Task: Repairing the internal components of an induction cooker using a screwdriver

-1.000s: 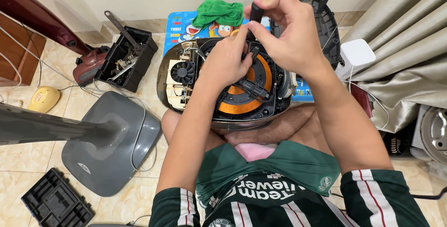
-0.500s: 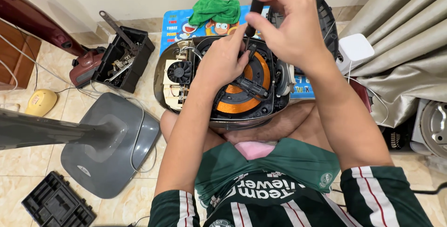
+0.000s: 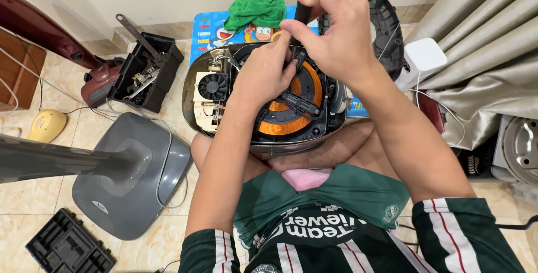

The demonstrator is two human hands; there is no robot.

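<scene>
Opened cooker base [image 3: 263, 99] is rested on lap, cover already removed, copper coil [image 3: 291, 113] and small fan [image 3: 213, 86] exposed. Black tool handle [image 3: 303, 12] is gripped by right hand [image 3: 336, 32]. Left hand [image 3: 266, 74] is pressed on black bracket [image 3: 300, 102]. Inner parts not yet taken out.

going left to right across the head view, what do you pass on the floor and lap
yellow object → grey fan base → black toolbox → opened appliance with copper coil, left hand and right hand over it → white box → grey curtain
</scene>
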